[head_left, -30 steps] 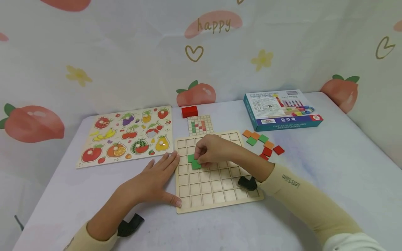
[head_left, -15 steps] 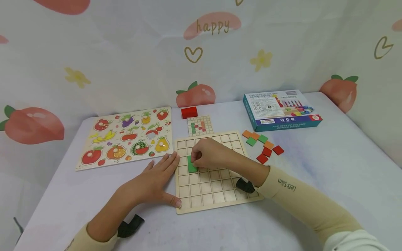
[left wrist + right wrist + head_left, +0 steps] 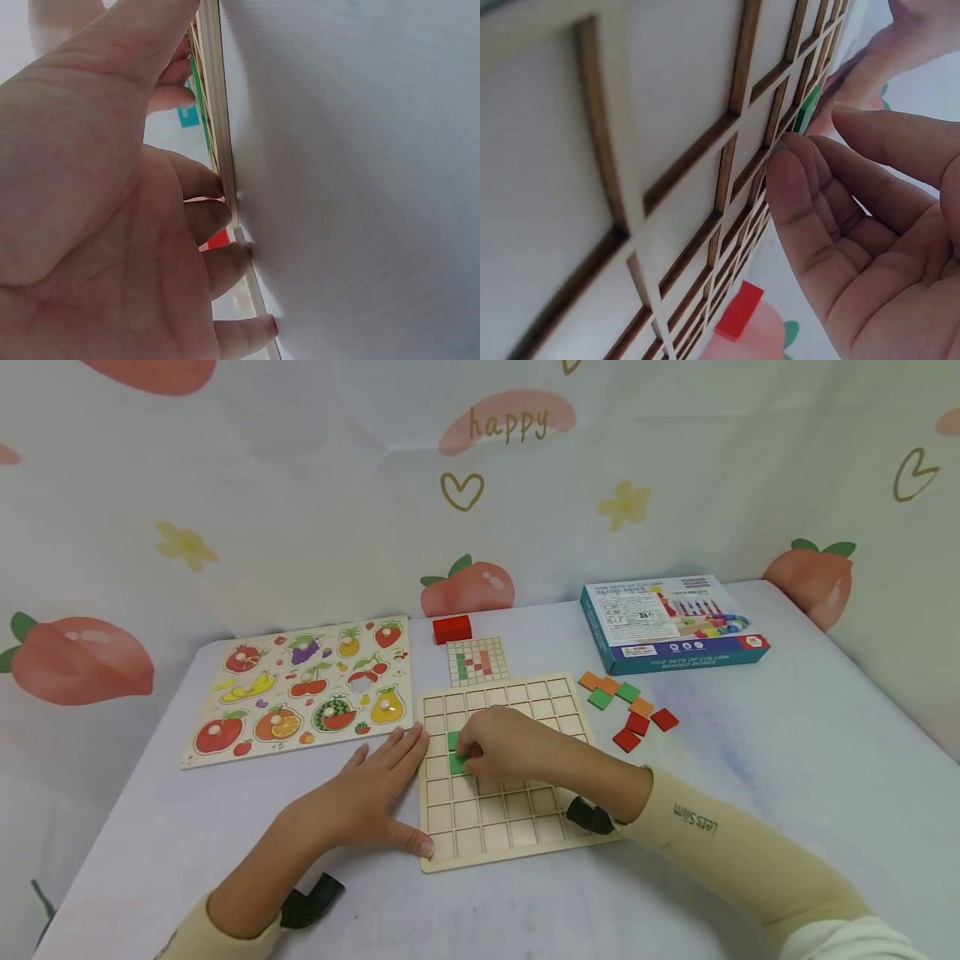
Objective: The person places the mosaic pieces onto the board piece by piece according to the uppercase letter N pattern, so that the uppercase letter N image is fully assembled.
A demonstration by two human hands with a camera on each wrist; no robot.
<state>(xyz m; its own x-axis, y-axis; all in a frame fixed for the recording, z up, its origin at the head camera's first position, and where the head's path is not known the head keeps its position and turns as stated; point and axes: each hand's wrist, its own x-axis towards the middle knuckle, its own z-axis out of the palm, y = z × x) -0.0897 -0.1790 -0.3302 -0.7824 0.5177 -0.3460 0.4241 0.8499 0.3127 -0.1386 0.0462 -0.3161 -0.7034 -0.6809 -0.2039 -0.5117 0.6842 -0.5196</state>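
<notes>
A wooden grid board (image 3: 487, 839) lies flat on the table. Two green square tiles sit in its left part, an upper one (image 3: 453, 741) and a lower one (image 3: 457, 764). My right hand (image 3: 513, 743) is over the board, its fingertips at these tiles. In the right wrist view a gap shows between thumb (image 3: 892, 135) and index finger, with a green tile (image 3: 807, 110) just beyond them; whether a fingertip touches it is hard to tell. My left hand (image 3: 367, 802) lies spread along the board's left edge, fingers and thumb against it.
Behind the board lies a small pattern card (image 3: 477, 662) beside a red block (image 3: 452, 629). Loose green, orange and red tiles (image 3: 637, 723) are scattered right of the board. A fruit puzzle (image 3: 300, 693) lies at left, a box (image 3: 671, 622) at back right.
The lower green tile has shifted left and down into line under the upper one. My right hand has moved slightly left and nearer to me; my left hand stays put.
</notes>
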